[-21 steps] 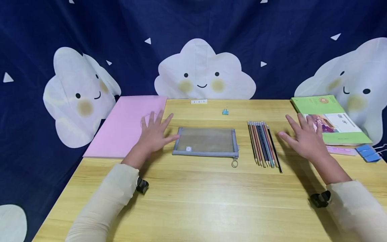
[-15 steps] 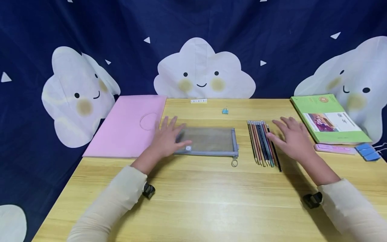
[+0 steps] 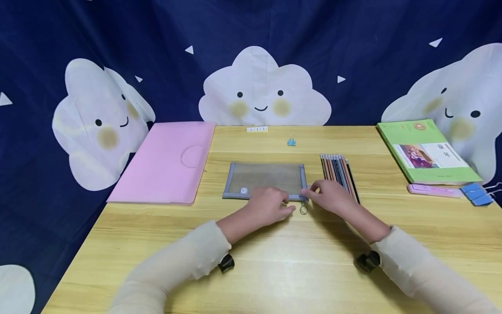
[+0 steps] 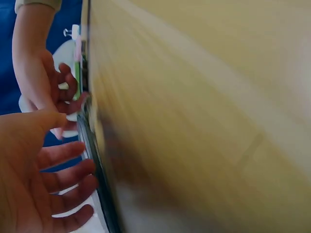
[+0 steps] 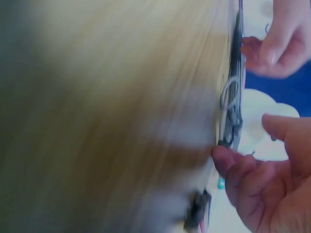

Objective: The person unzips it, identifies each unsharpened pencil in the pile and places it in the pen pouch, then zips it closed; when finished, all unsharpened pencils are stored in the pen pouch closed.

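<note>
A grey mesh zip pouch lies flat on the wooden table, a metal ring hanging from the zip at its front right corner. My left hand reaches over the pouch's front edge, its fingers loosely bent and spread in the left wrist view. At the right corner, beside the zip end, is my right hand. The right wrist view shows its thumb apart from its curled fingers, which are right at the pouch's edge. Behind that hand lies a row of pencils, their lower ends partly hidden.
A pink folder lies at the left. On the right are a green book, a pink pen-like case and a large blue binder clip. A small blue clip and a white strip lie at the back.
Both hands have moved inward to the pouch's front edge, the left rightward from beside the pink folder, the right leftward from beside the pencils. Their spread fingers have bent. The pouch has stayed put.
</note>
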`<state>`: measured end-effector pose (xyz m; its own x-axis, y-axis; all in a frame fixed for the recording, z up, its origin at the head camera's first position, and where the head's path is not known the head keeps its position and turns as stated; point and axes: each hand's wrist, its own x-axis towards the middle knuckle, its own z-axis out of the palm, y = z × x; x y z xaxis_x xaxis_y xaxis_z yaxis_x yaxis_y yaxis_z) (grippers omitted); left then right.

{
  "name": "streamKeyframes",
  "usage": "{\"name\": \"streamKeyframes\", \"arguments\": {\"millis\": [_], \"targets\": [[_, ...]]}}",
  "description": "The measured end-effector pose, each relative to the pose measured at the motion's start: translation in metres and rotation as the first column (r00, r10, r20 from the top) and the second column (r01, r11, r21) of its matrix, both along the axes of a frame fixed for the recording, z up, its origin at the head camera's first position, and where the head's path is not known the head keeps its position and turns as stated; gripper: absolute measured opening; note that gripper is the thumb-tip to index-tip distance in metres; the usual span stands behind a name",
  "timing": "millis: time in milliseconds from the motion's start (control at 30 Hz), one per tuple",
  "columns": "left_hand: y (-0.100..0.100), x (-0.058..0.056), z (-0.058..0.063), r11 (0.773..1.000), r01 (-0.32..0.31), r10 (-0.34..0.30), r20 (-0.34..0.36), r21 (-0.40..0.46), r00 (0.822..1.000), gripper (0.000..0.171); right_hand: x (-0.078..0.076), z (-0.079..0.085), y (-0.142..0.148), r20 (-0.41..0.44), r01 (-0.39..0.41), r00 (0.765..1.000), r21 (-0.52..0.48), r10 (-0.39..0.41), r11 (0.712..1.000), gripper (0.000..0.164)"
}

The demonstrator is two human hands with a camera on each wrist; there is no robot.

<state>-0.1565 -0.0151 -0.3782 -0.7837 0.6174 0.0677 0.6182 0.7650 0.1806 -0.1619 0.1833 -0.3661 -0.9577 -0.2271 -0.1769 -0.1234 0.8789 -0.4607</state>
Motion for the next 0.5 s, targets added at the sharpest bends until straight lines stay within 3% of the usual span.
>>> {"name": "streamKeyframes", "arguments": {"millis": [100, 200, 400, 500], "targets": [[0.012, 0.000, 0.001, 0.998, -0.029, 0.034, 0.097, -0.047, 0.995, 0.034, -0.001, -0.002, -0.006, 0.073, 0.038, 0.997, -0.031, -0.036, 0.999, 0.041], [0.020, -0.001, 0.001, 0.996, -0.055, 0.065, 0.152, -0.069, 0.986, 0.040, -0.002, -0.005, -0.009, 0.126, 0.066, 0.991, -0.100, -0.053, 0.993, 0.033], [0.028, -0.005, -0.002, 0.995, -0.084, 0.092, 0.148, -0.056, 0.985, 0.046, -0.002, -0.011, -0.013, 0.208, 0.142, 0.975, -0.292, -0.082, 0.946, 0.026], [0.030, -0.006, -0.002, 0.994, -0.089, 0.097, 0.146, -0.058, 0.985, 0.046, -0.002, -0.013, -0.015, 0.229, 0.171, 0.968, -0.323, -0.098, 0.931, 0.027]]}}
